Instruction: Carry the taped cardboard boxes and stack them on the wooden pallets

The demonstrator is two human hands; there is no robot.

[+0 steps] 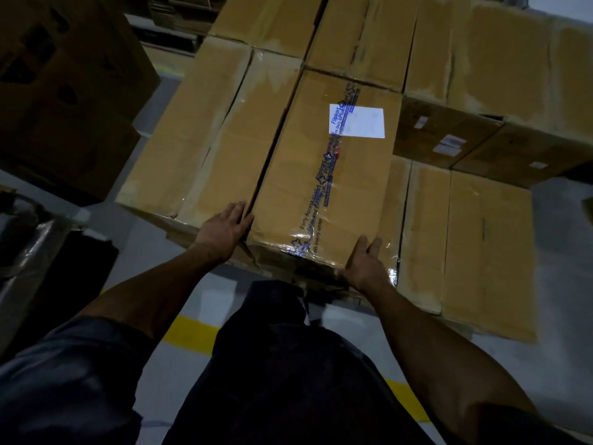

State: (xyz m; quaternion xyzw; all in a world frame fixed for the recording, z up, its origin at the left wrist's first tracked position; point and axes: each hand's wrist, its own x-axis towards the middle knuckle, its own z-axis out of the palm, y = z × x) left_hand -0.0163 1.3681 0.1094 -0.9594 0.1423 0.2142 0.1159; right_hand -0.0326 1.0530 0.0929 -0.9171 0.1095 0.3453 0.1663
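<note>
A long cardboard box [327, 175], sealed lengthwise with clear tape printed in blue and bearing a white label [357, 121] towards its far end, was seen lying on top of a stack of similar boxes. It was bordered on the left by another taped box [205, 139], touching along a dark seam, and on the right by a lower box [465, 245] whose top sat beneath its own. Further boxes [449, 46] were packed against its far end.

The left hand [224, 229] was laid flat against the near left corner of the box, fingers straight and close together, their tips reaching into the seam between the two boxes. The right hand [364, 261] was pressed on the near right corner — fingers extended and slightly apart, over the glossy tape. Neither hand was curled round anything.

Below, a grey floor [179, 374] crossed by a yellow line [189, 335] was visible between the arms. On the far left a dark, larger carton [64, 91] stood in shadow — no pallet could be made out under the stack.
</note>
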